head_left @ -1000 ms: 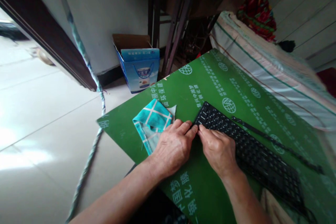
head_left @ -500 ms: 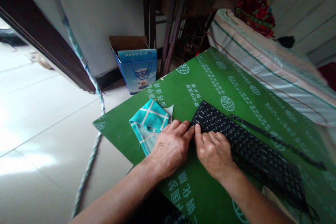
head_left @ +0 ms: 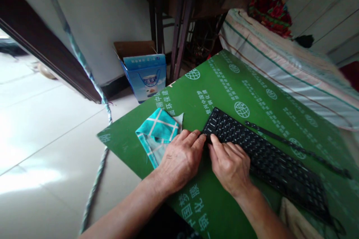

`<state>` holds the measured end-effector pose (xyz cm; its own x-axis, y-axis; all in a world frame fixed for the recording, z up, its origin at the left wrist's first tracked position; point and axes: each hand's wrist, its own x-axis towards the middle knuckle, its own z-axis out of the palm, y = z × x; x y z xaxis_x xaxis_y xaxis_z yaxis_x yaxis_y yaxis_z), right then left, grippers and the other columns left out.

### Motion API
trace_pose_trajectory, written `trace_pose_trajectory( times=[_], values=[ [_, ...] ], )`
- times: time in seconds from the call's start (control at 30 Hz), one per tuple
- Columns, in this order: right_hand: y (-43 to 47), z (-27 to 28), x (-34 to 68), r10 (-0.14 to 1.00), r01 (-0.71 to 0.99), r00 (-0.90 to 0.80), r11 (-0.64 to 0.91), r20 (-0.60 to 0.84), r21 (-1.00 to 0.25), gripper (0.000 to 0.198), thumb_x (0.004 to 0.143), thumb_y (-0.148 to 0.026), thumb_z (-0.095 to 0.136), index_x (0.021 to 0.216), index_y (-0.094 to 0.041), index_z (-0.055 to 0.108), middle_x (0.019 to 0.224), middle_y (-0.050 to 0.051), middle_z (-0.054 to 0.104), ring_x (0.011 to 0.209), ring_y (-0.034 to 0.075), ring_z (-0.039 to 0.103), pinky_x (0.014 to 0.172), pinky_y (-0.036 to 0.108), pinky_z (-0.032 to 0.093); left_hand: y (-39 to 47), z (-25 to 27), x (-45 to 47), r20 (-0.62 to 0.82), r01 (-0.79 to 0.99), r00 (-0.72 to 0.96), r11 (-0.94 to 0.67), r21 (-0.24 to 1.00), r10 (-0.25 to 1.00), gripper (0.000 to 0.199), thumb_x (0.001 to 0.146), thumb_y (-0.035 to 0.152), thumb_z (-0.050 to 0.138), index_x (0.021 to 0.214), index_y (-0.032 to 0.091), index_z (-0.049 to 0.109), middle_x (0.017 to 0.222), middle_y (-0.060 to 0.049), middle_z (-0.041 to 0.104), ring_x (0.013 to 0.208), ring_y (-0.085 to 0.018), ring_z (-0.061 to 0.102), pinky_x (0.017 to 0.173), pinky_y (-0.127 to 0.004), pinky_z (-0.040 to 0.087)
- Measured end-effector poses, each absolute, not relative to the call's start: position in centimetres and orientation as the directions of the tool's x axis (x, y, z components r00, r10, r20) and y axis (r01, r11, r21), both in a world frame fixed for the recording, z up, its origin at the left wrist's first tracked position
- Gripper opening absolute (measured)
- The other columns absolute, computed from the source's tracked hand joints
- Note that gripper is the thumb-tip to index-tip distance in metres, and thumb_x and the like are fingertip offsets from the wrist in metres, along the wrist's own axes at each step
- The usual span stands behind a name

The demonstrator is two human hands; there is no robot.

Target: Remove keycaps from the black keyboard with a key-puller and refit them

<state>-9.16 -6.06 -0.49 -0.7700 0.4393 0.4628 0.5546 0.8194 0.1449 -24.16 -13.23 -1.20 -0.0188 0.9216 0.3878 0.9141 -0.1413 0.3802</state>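
Left hand (head_left: 182, 156) and right hand (head_left: 231, 166) are resting at one corner of the black keyboard (head_left: 270, 160), which is lying on the green tabletop (head_left: 189, 99). Fingers curled, tbh can't tell if either grip's holding anything.

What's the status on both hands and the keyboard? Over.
Left hand and right hand at the keyboard, near left corner. Keyboard on green board. Turquoise cloth beside left hand; black strip beyond keyboard.
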Motion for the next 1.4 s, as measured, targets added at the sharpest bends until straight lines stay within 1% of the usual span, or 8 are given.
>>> trace_pose_trajectory(
  times=[0.2,0.33,0.5,0.63,0.87,1.07,1.27,1.4],
  values=[
    [-6.4,-0.4,-8.9,0.489,0.570,-0.710,0.821,0.507,0.007,0.018,0.090,-0.016,0.054,0.102,-0.009,0.065,0.065,0.005,0.066,0.063,0.016,0.057,0.066,0.031,0.040,-13.1,-1.4,-24.2,0.378,0.946,0.007,-0.128,0.297,0.926,0.033,0.091,0.021,0.046,0.121,0.015,0.057,0.119,-0.013,0.061,0.093,-0.024,0.055,0.078,-0.040,0.053],
    [-6.6,-0.3,-8.5,0.515,0.545,-0.672,0.831,0.532,-0.116,0.017,0.088,-0.014,0.056,0.101,-0.009,0.065,0.067,0.006,0.066,0.063,0.016,0.058,0.067,0.030,0.044,-12.8,-1.3,-24.1,0.391,0.952,0.011,-0.129,0.277,0.920,0.031,0.089,0.019,0.047,0.116,0.013,0.061,0.115,-0.014,0.062,0.089,-0.024,0.055,0.076,-0.038,0.053],
    [-6.7,-0.3,-7.5,0.563,0.491,-0.613,0.821,0.555,-0.291,0.017,0.087,-0.009,0.056,0.101,-0.010,0.065,0.072,0.006,0.069,0.063,0.015,0.060,0.066,0.029,0.048,-12.8,-1.2,-24.1,0.395,0.965,0.044,-0.141,0.220,0.918,0.036,0.088,0.018,0.049,0.123,0.015,0.057,0.118,-0.015,0.060,0.092,-0.024,0.055,0.080,-0.039,0.053],
    [-7.1,-0.1,-6.7,0.596,0.469,-0.588,0.802,0.547,-0.370,0.017,0.086,-0.008,0.056,0.100,-0.012,0.066,0.073,0.007,0.069,0.063,0.015,0.061,0.065,0.028,0.049,-12.9,-1.4,-24.2,0.380,0.972,0.047,-0.130,0.196,0.924,0.037,0.087,0.018,0.050,0.123,0.016,0.057,0.119,-0.015,0.059,0.091,-0.024,0.055,0.078,-0.038,0.053],
    [-8.3,0.5,-5.8,0.616,0.459,-0.599,0.788,0.512,-0.411,0.015,0.088,-0.009,0.054,0.097,-0.013,0.065,0.069,0.005,0.066,0.062,0.014,0.059,0.063,0.028,0.048,-12.5,-1.3,-24.4,0.377,0.978,0.063,-0.132,0.159,0.924,0.037,0.088,0.021,0.050,0.125,0.018,0.056,0.118,-0.013,0.060,0.092,-0.024,0.055,0.078,-0.038,0.054],
    [-8.4,1.4,-5.3,0.631,0.477,-0.597,0.776,0.496,-0.412,0.016,0.088,-0.010,0.051,0.094,-0.014,0.066,0.062,0.002,0.062,0.058,0.014,0.056,0.058,0.028,0.044,-12.2,-1.9,-25.1,0.455,0.984,0.097,-0.154,0.090,0.885,0.035,0.088,0.023,0.050,0.122,0.018,0.059,0.114,-0.013,0.063,0.090,-0.024,0.057,0.075,-0.038,0.056],
    [-7.1,2.5,-4.1,0.613,0.491,-0.566,0.788,0.552,-0.371,0.017,0.087,-0.008,0.052,0.092,-0.014,0.066,0.062,0.002,0.063,0.056,0.013,0.055,0.058,0.027,0.045,-11.9,-2.4,-25.8,0.530,0.981,0.143,-0.190,0.036,0.836,0.034,0.089,0.025,0.046,0.119,0.016,0.061,0.111,-0.013,0.065,0.088,-0.024,0.060,0.073,-0.037,0.057],
    [-4.7,3.7,-3.0,0.603,0.525,-0.525,0.785,0.600,-0.329,0.016,0.087,-0.010,0.054,0.094,-0.013,0.068,0.069,0.004,0.068,0.060,0.013,0.060,0.062,0.026,0.049,-11.7,-2.6,-25.9,0.531,0.978,0.142,-0.200,0.054,0.835,0.034,0.089,0.027,0.046,0.116,0.017,0.063,0.111,-0.013,0.066,0.087,-0.023,0.061,0.071,-0.036,0.057]
  ],
)
